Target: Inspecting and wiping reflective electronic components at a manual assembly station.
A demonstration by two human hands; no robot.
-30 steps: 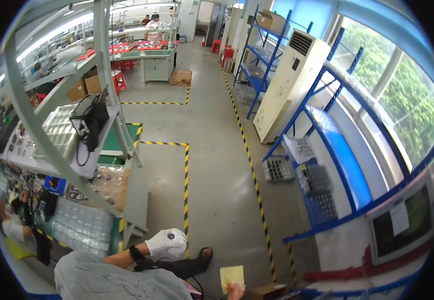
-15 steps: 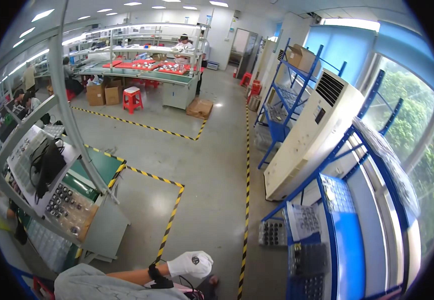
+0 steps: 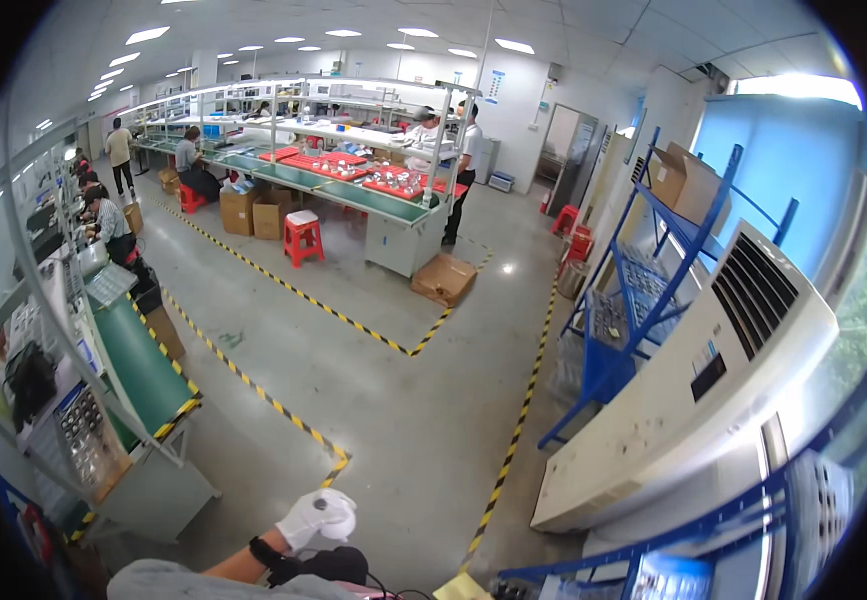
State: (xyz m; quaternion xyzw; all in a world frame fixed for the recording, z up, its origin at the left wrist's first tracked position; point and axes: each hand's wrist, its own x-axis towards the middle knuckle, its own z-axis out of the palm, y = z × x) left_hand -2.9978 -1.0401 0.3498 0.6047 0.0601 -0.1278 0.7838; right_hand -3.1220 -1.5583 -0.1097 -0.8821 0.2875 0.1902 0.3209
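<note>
My left hand (image 3: 319, 518), in a white glove with a small dark round mark on its back, hangs low in front of me over the grey floor. Its fingers are curled in, and whatever they may hold is hidden. A black band (image 3: 272, 556) circles the wrist below a light grey sleeve (image 3: 169, 580). Beside the forearm is a black object (image 3: 339, 564) whose kind I cannot make out, with thin dark cables near it. My right hand does not show. At the lower edge a pale yellow flat piece (image 3: 462, 588) is partly cut off.
A green-topped workbench (image 3: 139, 360) stands at left. Ahead, a long bench with red trays (image 3: 394, 182) has people beside it, a red stool (image 3: 303, 240) and cardboard boxes. Yellow-black tape (image 3: 519, 430) marks the floor. A white air conditioner (image 3: 674, 400) and blue shelving (image 3: 609, 370) line the right.
My view has tilted up and shifted left, with the air conditioner now closer. My gloved left hand appears farther left, its fingers still curled.
</note>
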